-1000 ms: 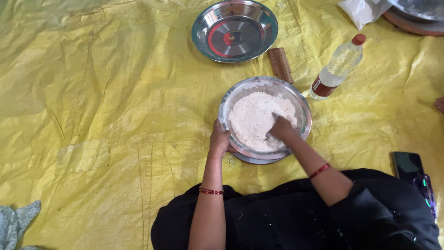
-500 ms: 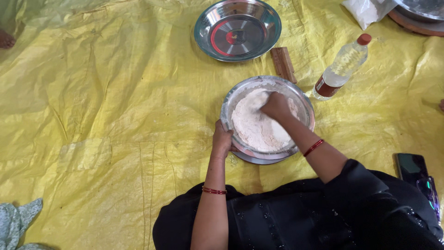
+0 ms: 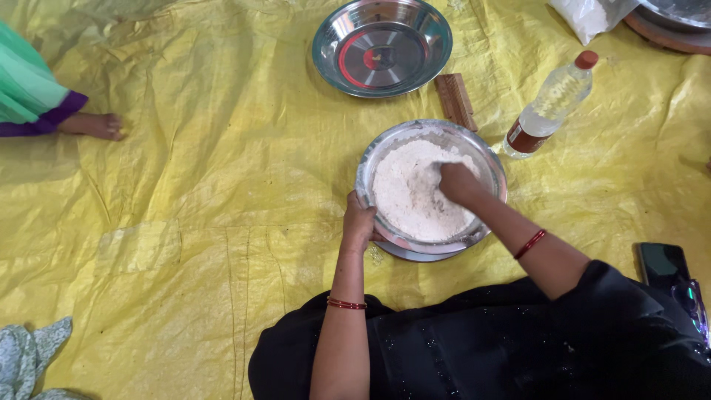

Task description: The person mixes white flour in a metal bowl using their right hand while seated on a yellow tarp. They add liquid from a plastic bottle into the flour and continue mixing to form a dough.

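Note:
A steel bowl (image 3: 485, 157) filled with white flour (image 3: 406, 192) sits on a yellow sheet (image 3: 185, 207) in front of me. My left hand (image 3: 358, 222) grips the bowl's near-left rim. My right hand (image 3: 458, 182) is pressed into the flour at the middle right, its fingers closed and partly buried. Red bangles circle both wrists, and my black sleeve covers the right forearm.
An empty steel plate (image 3: 381, 46) lies beyond the bowl, with a small brown wooden block (image 3: 455, 100) beside it. A clear plastic bottle (image 3: 549, 102) with an orange cap lies to the right. A phone (image 3: 663, 265) rests at the right. Another person's foot (image 3: 95, 125) is at the far left.
My right hand has moved through the flour, from the near right to the far side and back to the middle right. My left hand stays on the rim. The view shifted, bringing the foot into sight.

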